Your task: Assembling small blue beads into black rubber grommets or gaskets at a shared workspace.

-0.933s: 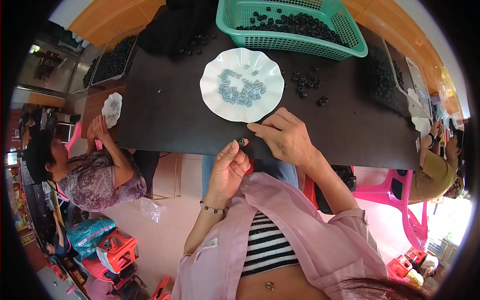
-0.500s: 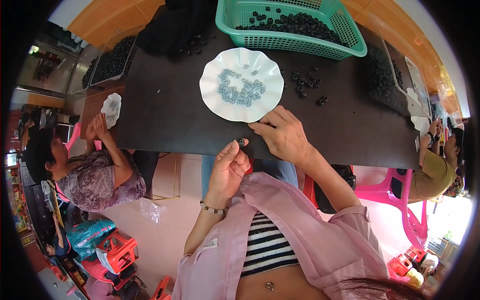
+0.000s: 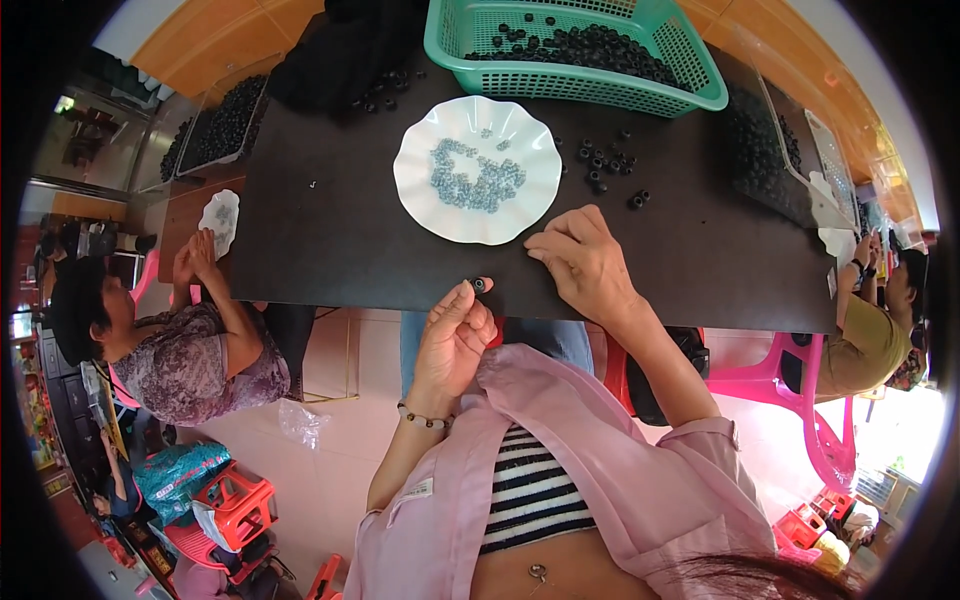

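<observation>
Small black ring (image 3: 479, 284): pinched between your left hand (image 3: 452, 338) fingers at table (image 3: 330, 230) edge. Right hand (image 3: 585, 262): fingers curled together, fingertips touching table.

A pink open shirt over a black-and-white striped top, beaded bracelet (image 3: 425, 420) at the left wrist.

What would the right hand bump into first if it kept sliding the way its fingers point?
Probably the white scalloped plate of small grey pieces. The right hand lies on the dark table, fingertips aimed up-left toward the plate's near rim, with only bare tabletop between.
</observation>
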The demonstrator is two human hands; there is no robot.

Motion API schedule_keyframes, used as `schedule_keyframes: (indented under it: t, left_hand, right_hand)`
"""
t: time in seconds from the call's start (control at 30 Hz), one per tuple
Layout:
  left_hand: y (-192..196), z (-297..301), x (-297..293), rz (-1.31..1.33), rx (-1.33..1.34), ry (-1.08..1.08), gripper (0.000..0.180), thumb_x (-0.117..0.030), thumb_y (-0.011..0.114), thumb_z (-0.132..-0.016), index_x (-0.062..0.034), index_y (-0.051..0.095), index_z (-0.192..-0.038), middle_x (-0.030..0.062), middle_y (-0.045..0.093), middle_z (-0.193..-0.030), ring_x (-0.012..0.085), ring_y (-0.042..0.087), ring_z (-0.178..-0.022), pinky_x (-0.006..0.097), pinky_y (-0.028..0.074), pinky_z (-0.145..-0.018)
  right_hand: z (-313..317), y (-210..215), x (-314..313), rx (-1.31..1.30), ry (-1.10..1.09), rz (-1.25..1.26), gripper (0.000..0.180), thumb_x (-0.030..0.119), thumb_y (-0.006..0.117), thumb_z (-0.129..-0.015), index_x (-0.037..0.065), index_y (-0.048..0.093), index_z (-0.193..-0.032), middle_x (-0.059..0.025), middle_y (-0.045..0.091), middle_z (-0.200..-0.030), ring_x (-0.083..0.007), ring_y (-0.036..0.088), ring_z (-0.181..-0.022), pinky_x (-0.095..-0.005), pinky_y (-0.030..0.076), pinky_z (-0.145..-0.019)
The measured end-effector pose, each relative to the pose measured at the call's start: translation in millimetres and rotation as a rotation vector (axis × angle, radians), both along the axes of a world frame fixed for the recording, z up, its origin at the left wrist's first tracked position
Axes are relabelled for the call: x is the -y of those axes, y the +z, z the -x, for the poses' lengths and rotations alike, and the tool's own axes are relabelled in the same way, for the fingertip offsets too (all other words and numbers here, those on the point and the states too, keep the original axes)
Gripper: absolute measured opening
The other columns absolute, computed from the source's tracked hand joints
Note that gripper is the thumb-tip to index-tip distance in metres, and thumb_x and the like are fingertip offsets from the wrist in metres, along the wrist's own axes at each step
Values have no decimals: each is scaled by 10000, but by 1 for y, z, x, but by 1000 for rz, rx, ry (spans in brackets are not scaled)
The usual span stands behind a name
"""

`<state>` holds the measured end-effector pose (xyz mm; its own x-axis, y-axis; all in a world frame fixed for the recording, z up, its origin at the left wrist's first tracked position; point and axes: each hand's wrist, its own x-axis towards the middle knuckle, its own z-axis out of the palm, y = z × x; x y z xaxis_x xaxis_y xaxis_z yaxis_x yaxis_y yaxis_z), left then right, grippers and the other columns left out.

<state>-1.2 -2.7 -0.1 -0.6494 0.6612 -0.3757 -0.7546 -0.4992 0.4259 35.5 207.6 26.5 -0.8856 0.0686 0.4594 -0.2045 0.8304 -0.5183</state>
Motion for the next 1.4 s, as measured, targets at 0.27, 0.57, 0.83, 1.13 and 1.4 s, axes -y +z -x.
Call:
schedule_keyframes:
  t: [0.27,0.57,0.83,1.13,1.4]
  left_hand:
    - [2,-1,-2,13,4,2,262,-251,568,-963,-17,629,-1065,-9,535,-630,101,491,-584,235,396,-579]
    - [5,-6,-6,23,14,-36,260,-227,516,-987,-12,630,-1076,-12,494,-653,116,444,-633,257,378,-601]
    - [15,-6,-12,25,-26,-50,278,-250,555,-971,-6,619,-1089,-20,538,-647,76,488,-594,226,384,-588]
    - [26,-9,-23,47,-65,-109,266,-235,561,-969,-12,622,-1100,-29,541,-674,36,480,-594,195,392,-604]
    - [29,-10,-27,13,-84,-152,269,-246,568,-967,-17,624,-1096,-39,546,-700,21,484,-622,180,397,-613]
  right_hand:
    - [-12,12,-10,339,-87,778,118,110,631,-908,8,670,-951,-47,671,-848,-105,548,-641,-231,458,-591]
    - [-17,17,-17,401,76,1209,216,137,620,-922,7,669,-1088,-61,676,-857,-73,521,-635,-198,447,-637]
    - [-20,13,-13,320,68,1344,138,41,680,-855,10,645,-985,-77,692,-898,-91,621,-790,-205,460,-653]
    - [-26,18,-4,266,129,1229,110,41,689,-851,1,651,-946,-54,678,-873,-87,614,-797,-216,482,-723]
    - [-30,28,1,265,141,1101,90,51,675,-867,-18,660,-923,-46,653,-864,-96,596,-823,-242,472,-788]
